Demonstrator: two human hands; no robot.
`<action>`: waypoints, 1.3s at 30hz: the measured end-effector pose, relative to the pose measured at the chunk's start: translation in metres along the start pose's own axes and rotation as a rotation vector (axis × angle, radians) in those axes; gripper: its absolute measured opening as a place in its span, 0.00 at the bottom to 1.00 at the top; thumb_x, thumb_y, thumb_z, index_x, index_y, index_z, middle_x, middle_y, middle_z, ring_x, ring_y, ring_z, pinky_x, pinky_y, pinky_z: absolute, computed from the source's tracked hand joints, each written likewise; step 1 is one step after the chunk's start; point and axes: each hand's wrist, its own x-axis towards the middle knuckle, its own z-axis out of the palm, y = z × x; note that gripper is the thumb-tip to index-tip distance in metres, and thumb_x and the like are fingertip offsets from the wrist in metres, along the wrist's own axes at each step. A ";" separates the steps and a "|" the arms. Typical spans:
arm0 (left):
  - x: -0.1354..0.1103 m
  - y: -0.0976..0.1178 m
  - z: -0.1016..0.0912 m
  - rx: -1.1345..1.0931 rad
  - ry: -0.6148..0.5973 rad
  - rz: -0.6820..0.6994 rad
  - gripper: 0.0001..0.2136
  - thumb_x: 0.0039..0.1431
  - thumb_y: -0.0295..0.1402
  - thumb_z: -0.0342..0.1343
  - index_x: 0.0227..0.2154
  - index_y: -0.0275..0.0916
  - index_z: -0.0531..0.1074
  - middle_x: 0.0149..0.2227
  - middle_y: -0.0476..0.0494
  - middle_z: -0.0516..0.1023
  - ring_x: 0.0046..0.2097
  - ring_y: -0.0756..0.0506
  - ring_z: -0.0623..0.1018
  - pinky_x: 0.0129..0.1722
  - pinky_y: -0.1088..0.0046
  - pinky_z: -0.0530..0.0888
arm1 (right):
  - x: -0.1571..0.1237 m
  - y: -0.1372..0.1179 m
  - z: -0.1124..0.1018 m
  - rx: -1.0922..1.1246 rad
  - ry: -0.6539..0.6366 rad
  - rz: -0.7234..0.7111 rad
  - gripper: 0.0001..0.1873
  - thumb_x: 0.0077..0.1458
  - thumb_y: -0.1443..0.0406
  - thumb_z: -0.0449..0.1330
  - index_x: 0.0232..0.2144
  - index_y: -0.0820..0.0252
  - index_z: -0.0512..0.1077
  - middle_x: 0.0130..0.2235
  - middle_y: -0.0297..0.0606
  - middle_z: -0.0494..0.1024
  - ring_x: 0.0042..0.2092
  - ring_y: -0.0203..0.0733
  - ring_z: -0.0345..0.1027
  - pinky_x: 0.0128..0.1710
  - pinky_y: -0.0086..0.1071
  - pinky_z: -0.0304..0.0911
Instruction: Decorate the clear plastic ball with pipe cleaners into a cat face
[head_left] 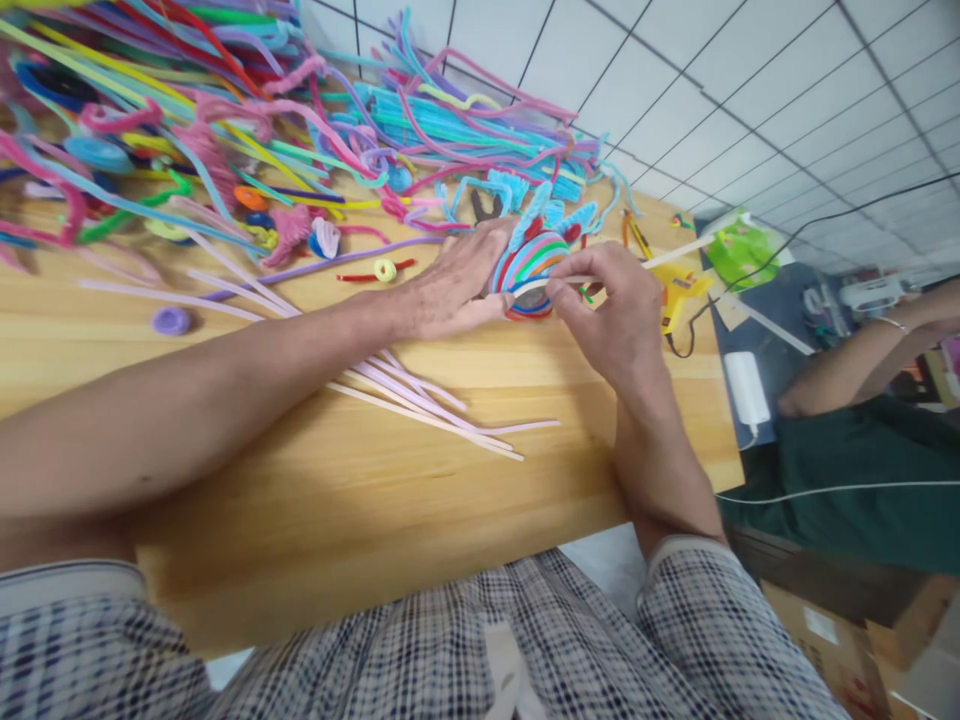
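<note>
A round striped pipe-cleaner piece (534, 262), wound in pink, green, orange, blue and red coils, is on the wooden table in front of me. My left hand (466, 280) grips it from the left, thumb at the lower edge and fingers along the upper side. With thumb and fingertips, my right hand (616, 305) pinches a pale pipe cleaner (679, 254) against the front of the coils. One end of that strip reaches toward my left thumb; the other sticks out to the right past my knuckles. Light blue fuzzy pieces (534, 212) adjoin the ball's top.
Heaps of coloured pipe cleaners (465, 125) cover the table's back. Loose pale lilac pipe cleaners (420, 400) lie under my left forearm. A purple coil (171, 320) sits left. A yellow glue gun (681, 298) with a cord stands right. Another person's arm (847, 365) is beyond the table's edge.
</note>
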 end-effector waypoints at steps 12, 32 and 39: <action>0.000 0.000 0.000 0.000 0.008 0.028 0.45 0.76 0.73 0.49 0.83 0.49 0.60 0.85 0.26 0.65 0.87 0.20 0.63 0.84 0.28 0.64 | -0.001 0.001 0.005 0.059 -0.024 0.123 0.08 0.71 0.62 0.69 0.37 0.44 0.77 0.43 0.38 0.86 0.49 0.58 0.84 0.55 0.55 0.80; 0.003 0.004 -0.008 0.000 -0.042 -0.016 0.47 0.74 0.72 0.55 0.83 0.46 0.61 0.85 0.24 0.65 0.87 0.19 0.62 0.85 0.27 0.61 | 0.001 -0.003 0.011 0.047 0.071 0.077 0.08 0.62 0.65 0.68 0.34 0.46 0.73 0.38 0.33 0.87 0.41 0.50 0.82 0.47 0.47 0.80; 0.002 0.000 -0.005 0.013 -0.018 0.001 0.47 0.71 0.70 0.61 0.84 0.52 0.61 0.84 0.28 0.68 0.87 0.21 0.63 0.85 0.26 0.62 | 0.001 -0.004 0.012 0.003 0.088 0.063 0.07 0.63 0.64 0.68 0.34 0.46 0.73 0.38 0.33 0.88 0.39 0.48 0.82 0.44 0.46 0.81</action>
